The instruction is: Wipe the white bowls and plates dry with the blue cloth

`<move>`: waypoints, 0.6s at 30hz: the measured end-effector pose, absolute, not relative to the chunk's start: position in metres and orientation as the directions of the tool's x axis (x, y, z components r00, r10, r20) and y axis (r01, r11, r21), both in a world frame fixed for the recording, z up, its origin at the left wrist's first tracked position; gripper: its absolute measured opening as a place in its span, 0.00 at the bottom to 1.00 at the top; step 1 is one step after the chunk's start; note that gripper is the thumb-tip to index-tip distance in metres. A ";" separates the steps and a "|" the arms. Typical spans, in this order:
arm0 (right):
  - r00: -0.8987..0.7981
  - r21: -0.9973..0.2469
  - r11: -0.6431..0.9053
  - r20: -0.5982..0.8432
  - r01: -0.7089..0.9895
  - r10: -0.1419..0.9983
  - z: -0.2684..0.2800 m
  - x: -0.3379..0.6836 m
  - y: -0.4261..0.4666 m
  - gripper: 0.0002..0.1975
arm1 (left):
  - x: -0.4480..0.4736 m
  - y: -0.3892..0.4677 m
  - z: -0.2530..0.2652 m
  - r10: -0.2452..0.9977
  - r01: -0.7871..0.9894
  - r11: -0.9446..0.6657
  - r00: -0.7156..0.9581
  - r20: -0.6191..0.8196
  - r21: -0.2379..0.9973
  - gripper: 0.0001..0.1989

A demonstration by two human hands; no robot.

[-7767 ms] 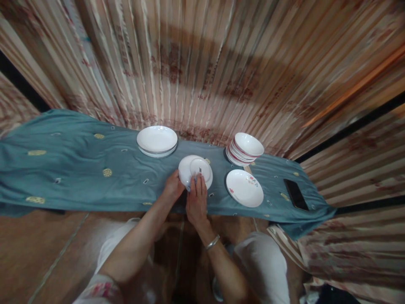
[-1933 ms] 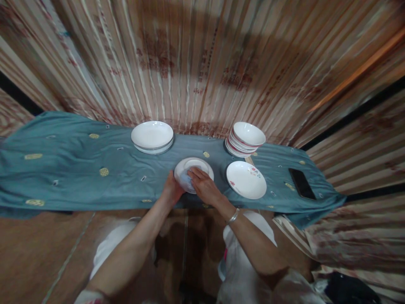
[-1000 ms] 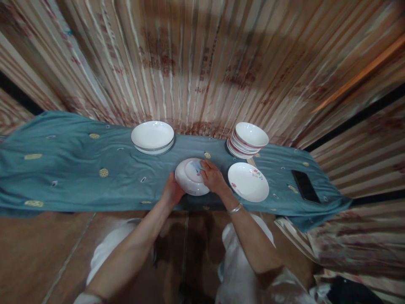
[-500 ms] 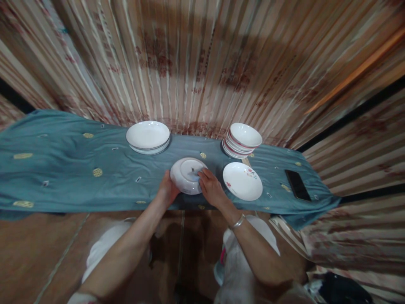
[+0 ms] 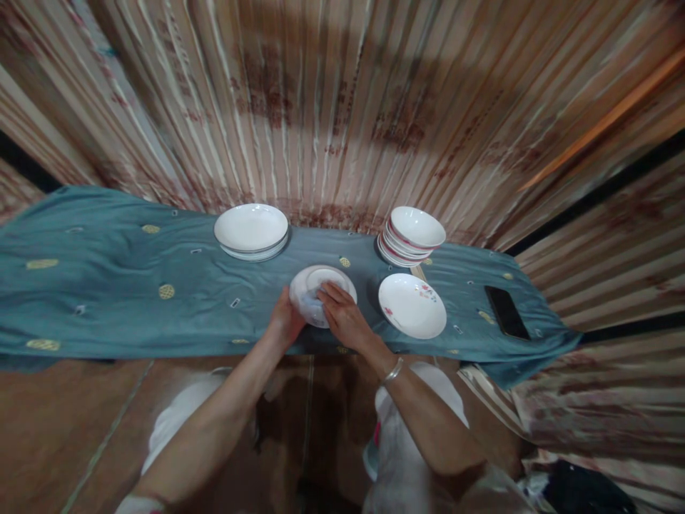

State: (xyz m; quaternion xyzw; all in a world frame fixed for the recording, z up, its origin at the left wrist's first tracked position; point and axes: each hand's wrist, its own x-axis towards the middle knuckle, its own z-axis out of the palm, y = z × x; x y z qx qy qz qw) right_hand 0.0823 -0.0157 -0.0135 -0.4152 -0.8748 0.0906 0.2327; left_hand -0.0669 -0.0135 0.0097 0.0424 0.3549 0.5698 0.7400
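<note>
A white plate (image 5: 345, 282) is held bottom up near the front edge of the table, with its round foot ring showing. My left hand (image 5: 287, 318) is closed on its left rim, the thumb partly hidden. Across the plate's underside lies my right hand (image 5: 343, 314), fingers pressed together over a pale bluish cloth (image 5: 310, 298). That cloth is blurred and mostly covered by the fingers. Just right of my right hand rests a white plate with red flowers (image 5: 412, 307), face up.
A stack of white plates (image 5: 251, 228) stands at the back left. Several red-rimmed bowls (image 5: 417, 227) are stacked at the back right. A black phone (image 5: 506, 312) lies on the right of the blue-green tablecloth (image 5: 123, 285). Behind the table hangs a pleated curtain (image 5: 321, 107).
My right hand has slid left across the plate's underside, moving the cloth with it. My left hand keeps its hold on the rim.
</note>
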 end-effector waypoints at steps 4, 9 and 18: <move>-0.539 -0.326 0.623 0.316 0.711 0.781 -0.010 0.076 -0.010 0.22 | -0.065 -0.011 0.008 0.870 -0.815 0.327 0.062 -0.489 0.478 0.28; -0.502 -0.300 0.578 0.296 0.759 0.813 -0.007 0.068 0.002 0.22 | -0.064 -0.009 0.003 0.864 -0.832 0.293 0.019 -0.503 0.471 0.24; -0.303 -0.291 0.344 0.177 0.893 0.936 -0.011 0.068 0.023 0.22 | -0.064 -0.009 0.001 0.863 -0.846 0.283 0.018 -0.506 0.453 0.24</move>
